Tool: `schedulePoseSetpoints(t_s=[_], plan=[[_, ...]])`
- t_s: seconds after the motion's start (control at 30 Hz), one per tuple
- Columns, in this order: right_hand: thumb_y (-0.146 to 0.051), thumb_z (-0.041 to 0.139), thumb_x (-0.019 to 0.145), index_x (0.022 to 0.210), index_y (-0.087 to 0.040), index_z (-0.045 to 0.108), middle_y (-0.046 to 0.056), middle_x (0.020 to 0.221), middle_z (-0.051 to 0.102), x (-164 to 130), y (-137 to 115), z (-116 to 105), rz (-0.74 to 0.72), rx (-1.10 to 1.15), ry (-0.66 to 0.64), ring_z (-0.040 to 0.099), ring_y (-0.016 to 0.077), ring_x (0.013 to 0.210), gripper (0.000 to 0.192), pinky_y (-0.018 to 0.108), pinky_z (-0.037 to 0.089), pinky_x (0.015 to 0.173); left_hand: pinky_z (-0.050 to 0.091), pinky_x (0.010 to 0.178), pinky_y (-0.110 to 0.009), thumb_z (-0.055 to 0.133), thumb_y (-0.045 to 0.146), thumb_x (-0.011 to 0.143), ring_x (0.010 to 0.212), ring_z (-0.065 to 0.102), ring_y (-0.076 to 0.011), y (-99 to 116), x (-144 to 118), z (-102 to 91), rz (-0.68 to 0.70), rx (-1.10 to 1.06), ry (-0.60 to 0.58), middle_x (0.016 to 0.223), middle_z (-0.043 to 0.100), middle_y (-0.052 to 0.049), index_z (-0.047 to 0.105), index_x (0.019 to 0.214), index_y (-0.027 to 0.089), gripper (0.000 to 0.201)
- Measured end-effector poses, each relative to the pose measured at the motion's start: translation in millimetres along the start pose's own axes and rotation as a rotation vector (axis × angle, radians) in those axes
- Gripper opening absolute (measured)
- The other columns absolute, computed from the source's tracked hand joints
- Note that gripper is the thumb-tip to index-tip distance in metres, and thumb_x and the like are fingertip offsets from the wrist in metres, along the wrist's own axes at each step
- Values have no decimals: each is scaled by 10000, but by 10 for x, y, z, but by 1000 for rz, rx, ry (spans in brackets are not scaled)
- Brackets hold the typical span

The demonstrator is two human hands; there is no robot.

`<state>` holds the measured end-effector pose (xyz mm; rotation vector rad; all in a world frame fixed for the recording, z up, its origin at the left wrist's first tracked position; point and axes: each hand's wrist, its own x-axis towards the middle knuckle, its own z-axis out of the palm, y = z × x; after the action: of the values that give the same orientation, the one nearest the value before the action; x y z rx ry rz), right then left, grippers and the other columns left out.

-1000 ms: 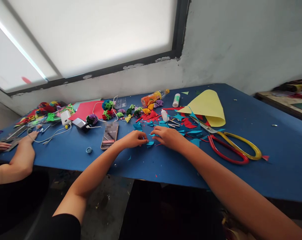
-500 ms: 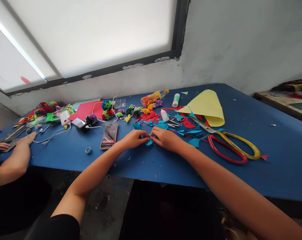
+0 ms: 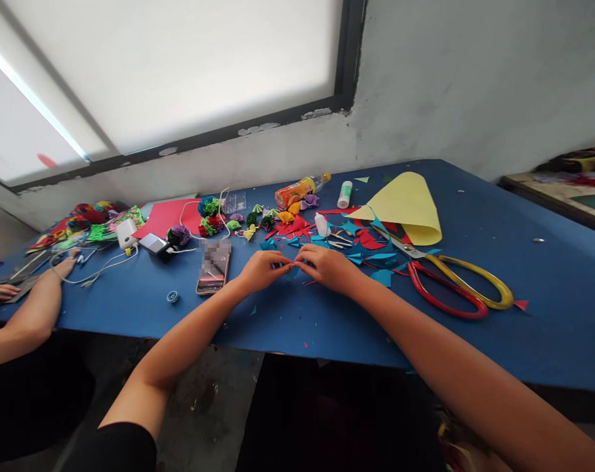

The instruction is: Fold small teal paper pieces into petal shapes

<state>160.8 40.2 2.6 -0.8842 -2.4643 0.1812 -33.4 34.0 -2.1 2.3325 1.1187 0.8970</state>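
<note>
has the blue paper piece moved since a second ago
Yes. The blue paper piece lay lower by the hands, toward the table edge; now it is pinched up between both, nearer the phone's top.

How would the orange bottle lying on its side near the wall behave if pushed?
The orange bottle lies on its side on the blue table, so it would probably roll. It looks like thin plastic, likely light. How full it is cannot be told.

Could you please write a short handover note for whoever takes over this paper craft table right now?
Left hand and right hand meet fingertip to fingertip, pinching a small blue paper piece just above the blue table.
Blue and red paper scraps lie just beyond; scissors lie to the right.
Done: small paper flowers at the back.
Left: this piece is not yet finished.
</note>
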Motion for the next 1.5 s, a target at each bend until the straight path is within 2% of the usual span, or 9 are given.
schedulePoseSetpoints(t_s=[0.2, 0.37, 0.57, 0.73, 0.93, 1.03, 1.1, 1.33, 1.5], plan=[[-203, 486, 885, 874, -149, 643, 66, 915, 622, -9, 5, -12, -34, -18, 21, 583, 163, 746, 166, 253, 417, 648, 346, 514, -189, 542, 314, 841, 544, 492, -78, -7, -1, -24, 57, 31, -33, 655, 627, -28, 713, 788, 130, 256], [-213, 485, 878, 835, -158, 633, 60, 895, 621, -6, -3, -41, -43, 56, 80, 577, 169, 764, 164, 260, 413, 656, 364, 498, -172, 548, 334, 836, 522, 483, -66, 45, 1, -42, 116, -16, 23, 639, 618, -33, 708, 767, 122, 274], [-292, 504, 841, 812, -156, 600, 48, 787, 576, 34, -23, -56, 85, 324, 166, 537, 151, 683, 168, 272, 432, 661, 410, 485, -167, 545, 405, 828, 562, 529, -82, 87, 14, -33, 59, -150, 200, 697, 629, -50, 683, 784, 124, 316], [-303, 488, 816, 761, -151, 581, 45, 779, 561, 53, 18, 8, 197, 447, 118, 527, 139, 651, 187, 257, 437, 617, 436, 510, -170, 563, 372, 821, 625, 566, -96, 105, 26, -44, 16, -164, 205, 775, 651, -56, 674, 820, 137, 260], [-254, 462, 812, 740, -158, 542, 45, 767, 542, 46, 8, 20, 182, 356, 112, 513, 146, 666, 144, 261, 416, 631, 414, 536, -170, 555, 284, 828, 643, 550, -95, 54, 12, -45, -4, -2, 76, 778, 635, -38, 658, 841, 141, 177], [-202, 480, 782, 730, -165, 523, 48, 783, 530, 29, -22, 12, 138, 285, 83, 499, 157, 687, 77, 277, 398, 664, 383, 528, -170, 530, 262, 838, 609, 505, -86, 14, 4, -33, -6, 85, -56, 716, 597, -21, 650, 756, 131, 195], [-188, 484, 779, 756, -165, 526, 53, 797, 532, 19, -36, 12, 118, 240, 70, 494, 164, 695, 52, 284, 392, 672, 365, 524, -172, 506, 263, 853, 589, 478, -80, 6, 3, -28, 10, 92, -92, 679, 572, -15, 640, 698, 126, 247], [-189, 478, 827, 829, -157, 557, 62, 818, 573, 26, -3, 31, 75, 145, 96, 542, 163, 704, 85, 264, 422, 656, 350, 505, -176, 513, 310, 859, 557, 451, -74, 36, 19, -29, 41, 23, 8, 627, 536, -4, 607, 641, 118, 306], [-168, 487, 825, 808, -151, 572, 68, 814, 585, 25, 34, 38, 94, 88, 112, 555, 178, 728, 88, 271, 422, 664, 421, 546, -178, 521, 318, 856, 644, 557, -96, 25, 22, -35, 0, -7, 70, 791, 640, -44, 664, 851, 137, 231]])
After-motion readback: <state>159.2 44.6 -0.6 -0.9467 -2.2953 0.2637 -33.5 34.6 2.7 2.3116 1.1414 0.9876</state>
